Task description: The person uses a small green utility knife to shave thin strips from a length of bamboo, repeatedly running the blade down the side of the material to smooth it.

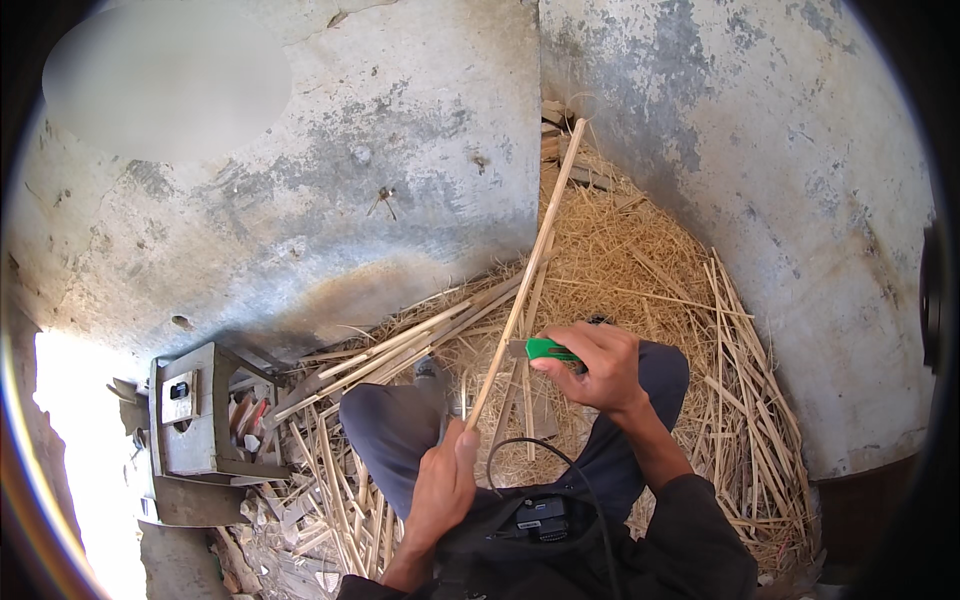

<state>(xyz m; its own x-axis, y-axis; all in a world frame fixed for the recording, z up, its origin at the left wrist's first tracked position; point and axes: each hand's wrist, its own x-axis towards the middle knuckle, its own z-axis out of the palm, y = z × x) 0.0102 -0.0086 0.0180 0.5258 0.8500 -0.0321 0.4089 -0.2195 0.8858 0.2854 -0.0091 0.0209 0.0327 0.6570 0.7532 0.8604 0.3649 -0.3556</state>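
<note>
My left hand (444,484) is closed around the lower end of a long, thin wooden stick (541,243), which slants up and away to the right toward the corner. In my right hand (604,366) is a green-handled utility knife (549,349), its blade pointing left at the stick, a short way above my left hand. The blade looks close to the stick's edge; whether it touches I cannot tell. Pale curled wood shavings (625,240) are heaped beyond my hands, between my bent knees and the walls.
Bundled sticks (420,335) lie at the left along the wall, and many loose strips (755,430) lie at the right. A battered wooden box frame (195,410) stands at the far left. A black cable (560,452) loops over my lap from a small black device (541,520).
</note>
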